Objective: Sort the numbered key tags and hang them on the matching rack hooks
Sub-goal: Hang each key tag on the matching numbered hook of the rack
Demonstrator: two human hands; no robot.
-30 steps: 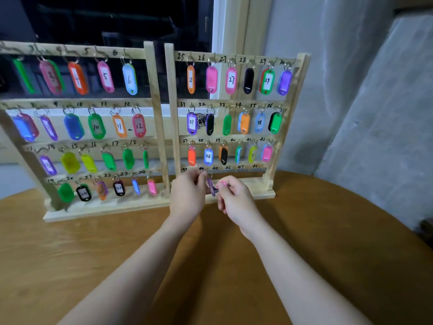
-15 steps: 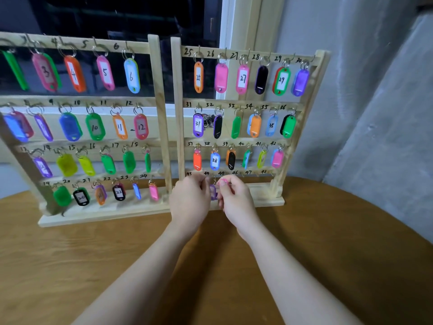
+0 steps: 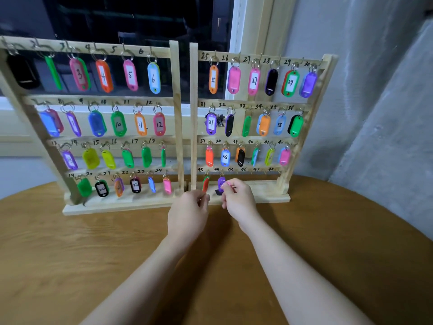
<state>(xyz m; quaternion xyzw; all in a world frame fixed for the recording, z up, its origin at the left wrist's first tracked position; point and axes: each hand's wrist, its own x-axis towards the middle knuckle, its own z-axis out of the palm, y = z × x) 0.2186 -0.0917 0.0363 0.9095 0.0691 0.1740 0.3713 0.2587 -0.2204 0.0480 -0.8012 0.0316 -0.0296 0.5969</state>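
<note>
Head view: purple key tag (image 3: 221,183) hanging upright under hook 44, pinched by right hand (image 3: 237,198); left hand (image 3: 188,213) just below-left, pinching red tag (image 3: 205,184).

Two bare forearms are seen, with no sleeves worn on either as far as the lower edge of the view. The left hand (image 3: 187,215) and right hand (image 3: 239,200) are ungloved; no rings, watch or bracelets are visible.

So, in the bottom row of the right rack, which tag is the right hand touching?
The purple tag under hook 44: the right hand pinches it. The red-green tag under 43 hangs beside it, nearer the left hand.
</note>
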